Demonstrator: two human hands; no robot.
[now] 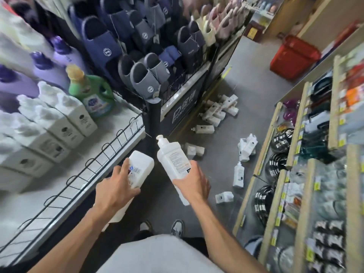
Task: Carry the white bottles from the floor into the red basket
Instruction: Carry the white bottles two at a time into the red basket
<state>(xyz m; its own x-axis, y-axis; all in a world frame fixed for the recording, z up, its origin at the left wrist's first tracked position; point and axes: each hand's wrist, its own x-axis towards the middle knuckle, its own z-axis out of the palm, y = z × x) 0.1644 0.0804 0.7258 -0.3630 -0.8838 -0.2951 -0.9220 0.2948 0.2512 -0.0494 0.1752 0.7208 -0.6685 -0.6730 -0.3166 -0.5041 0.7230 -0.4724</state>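
My left hand (115, 191) grips a white bottle (140, 166) with its base pointing away from me. My right hand (194, 183) grips a second white bottle (173, 158) by its lower body, pump top up and tilted left. Several more white bottles lie scattered on the grey floor: a pile (219, 110) by the slipper rack, a pair (247, 147) near the right shelf, a single one (238, 174) and another (224, 197) closer to me. The red basket (293, 56) stands on the floor at the far end of the aisle.
A wire-edged shelf (59, 174) with boxed white bottles and a green detergent jug (92, 93) runs along the left. A slipper rack (157, 56) stands ahead on the left. Wooden shelves (307, 174) of goods line the right. My shoes (177, 227) are on the floor below.
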